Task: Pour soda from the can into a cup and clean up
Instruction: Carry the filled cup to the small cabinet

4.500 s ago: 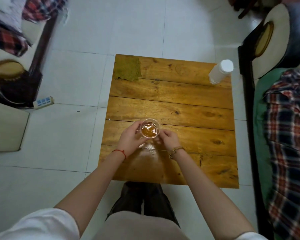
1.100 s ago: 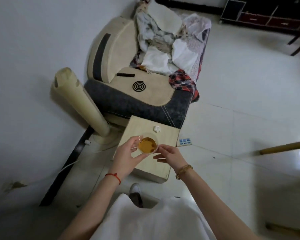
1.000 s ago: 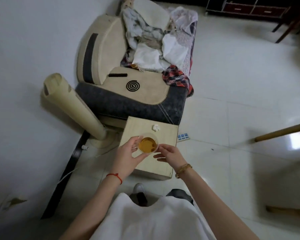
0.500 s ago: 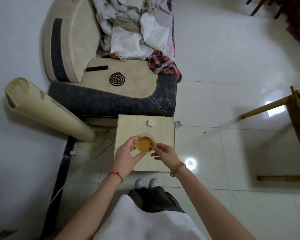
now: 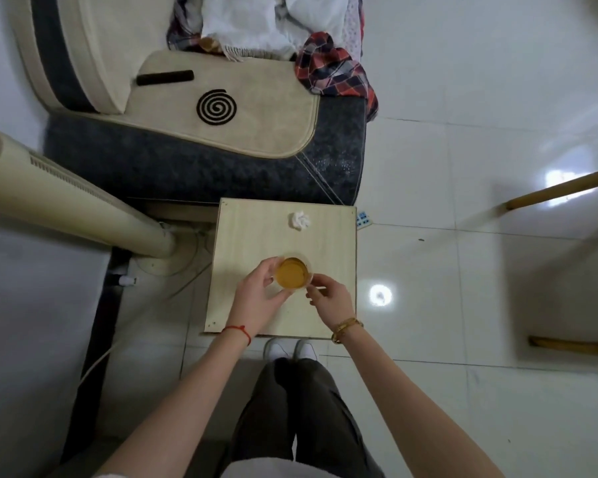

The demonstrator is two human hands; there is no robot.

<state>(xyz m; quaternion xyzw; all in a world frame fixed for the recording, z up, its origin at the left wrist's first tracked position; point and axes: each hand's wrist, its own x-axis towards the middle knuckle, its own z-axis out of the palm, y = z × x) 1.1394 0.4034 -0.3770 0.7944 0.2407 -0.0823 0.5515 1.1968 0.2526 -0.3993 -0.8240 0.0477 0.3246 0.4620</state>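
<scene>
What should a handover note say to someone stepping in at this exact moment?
Left hand grips the side of the cup; right hand pinches its rim from the other side.
The cup holds amber soda and is over the small light wooden table; whether it rests on it cannot be told. A crumpled white tissue lies at the table's far edge.
Done: soda is in the cup.
Left: let go of the cup and clean up. No can is in view.

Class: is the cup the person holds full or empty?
Filled: amber liquid shows inside the clear cup, near its rim, held upright.
</scene>
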